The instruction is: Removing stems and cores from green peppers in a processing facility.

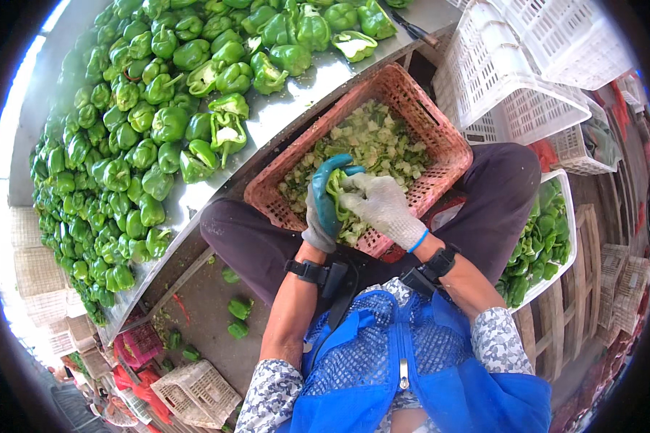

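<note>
A green bell pepper (335, 190) is cupped in my left hand (323, 209), which wears a grey glove with a teal coating. The fingers curl round the pepper's far side. My right hand (384, 208), in a pale knit glove, is closed with its fingertips at the pepper's right side; whether they also pinch a core is hidden. Both hands are above a pink plastic basket (442, 186) between my knees. Pale green pepper cores and scraps (372, 141) lie in it.
A metal table (296, 92) at the far left bears a large heap of green peppers (144, 137), some cut open. A knife-like tool (415, 30) lies at its edge. White crates (509, 79) stand far right. Right of my knee is a white basket (567, 242) of peppers (542, 245). Loose peppers (239, 309) dot the floor.
</note>
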### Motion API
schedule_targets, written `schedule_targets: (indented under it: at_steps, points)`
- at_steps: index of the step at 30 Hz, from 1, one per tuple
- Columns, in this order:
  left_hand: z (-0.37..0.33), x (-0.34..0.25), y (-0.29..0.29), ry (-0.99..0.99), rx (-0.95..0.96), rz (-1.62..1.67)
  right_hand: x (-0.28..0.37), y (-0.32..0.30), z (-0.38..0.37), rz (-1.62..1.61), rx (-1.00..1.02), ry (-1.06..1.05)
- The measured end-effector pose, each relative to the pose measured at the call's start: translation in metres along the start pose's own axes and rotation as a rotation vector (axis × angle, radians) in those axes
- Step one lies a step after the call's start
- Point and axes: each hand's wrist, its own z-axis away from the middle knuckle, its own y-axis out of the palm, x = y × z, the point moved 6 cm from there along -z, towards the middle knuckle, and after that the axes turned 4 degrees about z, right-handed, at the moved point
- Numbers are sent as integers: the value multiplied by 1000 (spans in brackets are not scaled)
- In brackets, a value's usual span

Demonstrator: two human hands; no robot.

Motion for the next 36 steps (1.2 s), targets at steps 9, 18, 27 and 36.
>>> schedule_targets:
  at_steps: [9, 18, 27, 36]
  points:
    - [-2, -7, -3, 38, -7, -260, -10, 31, -12, -589, 362, 389]
    - [-3, 3, 0, -141, -81, -2, -18, 16, -10, -625, 150, 431]
    - [-1, 19, -1, -47, -61, -344, -14, 9, -30, 75, -141, -155]
    - [1, 23, -13, -388, -172, 609, -43, -34, -33, 204, -215, -12]
